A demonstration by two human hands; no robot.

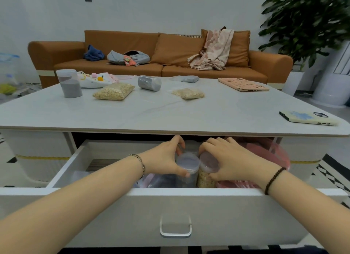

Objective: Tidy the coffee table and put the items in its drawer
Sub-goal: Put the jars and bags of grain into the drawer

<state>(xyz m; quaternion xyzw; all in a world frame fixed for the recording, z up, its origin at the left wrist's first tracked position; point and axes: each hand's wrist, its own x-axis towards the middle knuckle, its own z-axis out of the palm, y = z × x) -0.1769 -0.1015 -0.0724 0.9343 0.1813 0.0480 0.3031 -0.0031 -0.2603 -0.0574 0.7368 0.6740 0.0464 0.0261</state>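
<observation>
Left hand [164,159] round one grey jar [187,168], right hand [233,159] round one grain jar [205,178].

An orange-brown leather sofa [121,43] spans the upper middle, pinkish cloth [214,50] draped on it; a leafy green plant [306,22], seemingly potted, upper right.

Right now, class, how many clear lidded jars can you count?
4: an upright jar at table left, a tipped jar mid-table, and in the drawer a grey-filled jar in the left hand, an oat-filled jar in the right hand. More may hide behind them.
</observation>
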